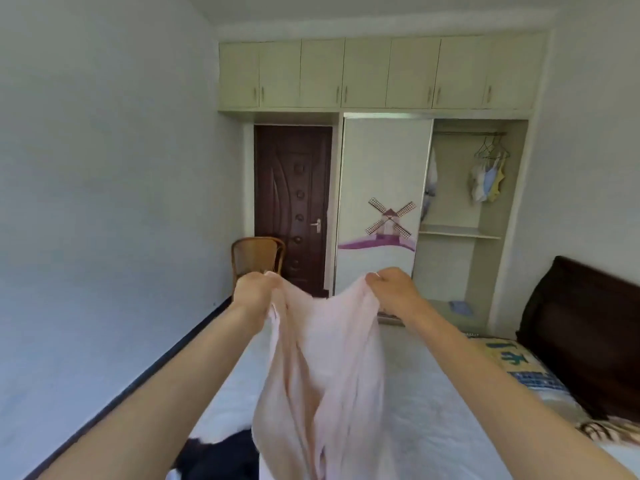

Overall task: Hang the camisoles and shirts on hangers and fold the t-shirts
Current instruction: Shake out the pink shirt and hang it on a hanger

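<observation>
- While arms are stretched out over the bed (433, 393), a pink garment (322, 368) is held up, hanging down in folds.
- Its top edge is pinched by left hand (254, 289) and right hand (393, 289), fingers curled.
- Camisoles (488, 183) are hung on hangers (491, 150) in the wardrobe (460, 209).
- Dark cloth (221, 459) is seen on the bed's near edge.

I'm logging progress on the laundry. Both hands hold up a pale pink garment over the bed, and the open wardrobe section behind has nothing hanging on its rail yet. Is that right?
Not quite. The head view shows both the left hand and right hand holding up the pale pink garment over the bed, but the wardrobe rail is not bare: several light camisoles on hangers already hang there.
</observation>
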A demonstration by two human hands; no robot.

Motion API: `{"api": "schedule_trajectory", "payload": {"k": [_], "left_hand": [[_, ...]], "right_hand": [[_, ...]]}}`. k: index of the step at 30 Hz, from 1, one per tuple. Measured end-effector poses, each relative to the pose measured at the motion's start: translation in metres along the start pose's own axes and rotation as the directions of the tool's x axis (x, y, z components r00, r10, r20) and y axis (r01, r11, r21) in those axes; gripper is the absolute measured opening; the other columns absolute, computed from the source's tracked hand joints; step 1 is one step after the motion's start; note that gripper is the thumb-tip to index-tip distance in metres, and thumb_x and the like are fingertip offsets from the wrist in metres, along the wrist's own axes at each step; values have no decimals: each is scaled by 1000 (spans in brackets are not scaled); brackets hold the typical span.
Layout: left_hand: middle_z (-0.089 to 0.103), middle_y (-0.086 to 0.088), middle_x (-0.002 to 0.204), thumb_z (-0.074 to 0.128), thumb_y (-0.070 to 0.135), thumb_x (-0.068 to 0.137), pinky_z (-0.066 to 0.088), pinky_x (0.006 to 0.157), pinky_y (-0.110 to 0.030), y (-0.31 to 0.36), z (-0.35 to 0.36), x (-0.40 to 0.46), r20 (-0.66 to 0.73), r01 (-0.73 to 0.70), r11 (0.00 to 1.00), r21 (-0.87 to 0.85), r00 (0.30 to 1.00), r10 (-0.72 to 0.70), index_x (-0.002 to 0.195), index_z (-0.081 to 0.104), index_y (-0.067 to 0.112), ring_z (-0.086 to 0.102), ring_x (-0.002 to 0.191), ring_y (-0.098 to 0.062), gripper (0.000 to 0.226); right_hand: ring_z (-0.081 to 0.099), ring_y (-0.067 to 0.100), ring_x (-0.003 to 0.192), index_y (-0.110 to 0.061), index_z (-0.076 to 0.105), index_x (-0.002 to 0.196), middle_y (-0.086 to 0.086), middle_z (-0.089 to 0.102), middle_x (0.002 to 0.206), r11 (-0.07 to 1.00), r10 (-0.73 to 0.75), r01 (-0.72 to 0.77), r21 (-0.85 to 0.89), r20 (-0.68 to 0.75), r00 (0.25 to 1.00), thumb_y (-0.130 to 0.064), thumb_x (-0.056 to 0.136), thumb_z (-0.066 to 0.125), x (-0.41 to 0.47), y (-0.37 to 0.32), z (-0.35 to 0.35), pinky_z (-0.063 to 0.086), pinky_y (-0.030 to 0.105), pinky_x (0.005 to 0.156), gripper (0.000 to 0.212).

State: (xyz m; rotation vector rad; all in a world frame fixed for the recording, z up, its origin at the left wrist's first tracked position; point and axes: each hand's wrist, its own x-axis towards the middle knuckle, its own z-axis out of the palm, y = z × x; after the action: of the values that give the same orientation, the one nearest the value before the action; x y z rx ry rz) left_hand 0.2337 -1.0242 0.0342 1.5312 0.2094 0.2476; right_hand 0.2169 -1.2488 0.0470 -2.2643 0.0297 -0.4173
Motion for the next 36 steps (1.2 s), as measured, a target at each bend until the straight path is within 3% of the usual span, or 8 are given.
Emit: {"api": "schedule_trajectory", "payload": {"k": [5, 9, 16, 19, 22, 29, 32, 36], "left_hand": [[58, -14, 79, 59, 12, 89, 47, 66, -35, 20, -14, 3, -16, -175, 984, 42, 984, 176, 79, 57, 9, 57, 73, -28, 10], [49, -5, 65, 57, 9, 88, 35, 49, -24, 29, -25, -7, -56, -253, 958, 138, 963, 262, 70, 52, 12, 47, 60, -21, 19], [47, -3, 65, 55, 19, 85, 35, 49, -24, 27, -87, -42, -253, -268, 930, 250, 909, 330, 71, 51, 13, 43, 57, -23, 16], [51, 0, 68, 54, 20, 86, 53, 61, -39, 12, -123, -71, -407, -206, 929, 308, 854, 325, 73, 54, 16, 50, 66, -24, 13], [50, 0, 67, 54, 21, 87, 57, 69, -52, -1, -168, -105, -545, -159, 933, 323, 775, 321, 74, 54, 14, 51, 67, -23, 15], [51, 1, 63, 57, 30, 87, 58, 62, -39, -7, -292, -187, -781, -73, 939, 336, 535, 321, 66, 51, 17, 61, 65, -28, 25], [43, 2, 59, 56, 19, 87, 36, 46, -21, -10, -342, -221, -828, -13, 931, 364, 454, 330, 62, 42, 16, 44, 55, -19, 29], [40, -8, 70, 54, 15, 78, 29, 57, -32, -17, -407, -264, -854, 39, 926, 377, 401, 331, 74, 50, 12, 38, 64, -18, 7]], "right_hand": [[46, 18, 56, -10, 54, 75, 5, 51, 67, 981, -45, 52, 186, -41, 998, -20, 99, 42, 5, -29, -16, 41, 27, 55, 29], [54, 23, 67, -1, 65, 92, 13, 58, 77, 963, -70, 71, 261, -15, 997, -21, 98, 43, 4, -40, -9, 47, 35, 66, 31], [50, 19, 62, 2, 63, 82, 13, 56, 77, 899, -166, 152, 410, -1, 986, -21, 96, 44, -10, -66, 28, 43, 30, 57, 33], [55, 21, 65, 12, 64, 95, 15, 60, 79, 871, -242, 171, 460, 99, 965, -22, 97, 45, -27, -85, 64, 44, 24, 50, 39], [53, 19, 58, 5, 64, 87, 14, 61, 77, 836, -327, 169, 523, 226, 917, -24, 98, 46, -52, -115, 102, 41, 19, 43, 36], [45, 18, 56, -11, 56, 78, 12, 51, 72, 734, -501, 177, 656, 347, 793, -24, 97, 47, -130, -205, 177, 38, 17, 40, 25], [45, 18, 50, -10, 53, 74, 10, 50, 68, 728, -532, 172, 664, 389, 752, -24, 95, 46, -170, -241, 211, 41, 25, 50, 26], [49, 19, 51, -13, 56, 77, 9, 53, 69, 738, -548, 150, 658, 455, 702, -27, 96, 46, -224, -289, 253, 47, 31, 57, 26]]}}
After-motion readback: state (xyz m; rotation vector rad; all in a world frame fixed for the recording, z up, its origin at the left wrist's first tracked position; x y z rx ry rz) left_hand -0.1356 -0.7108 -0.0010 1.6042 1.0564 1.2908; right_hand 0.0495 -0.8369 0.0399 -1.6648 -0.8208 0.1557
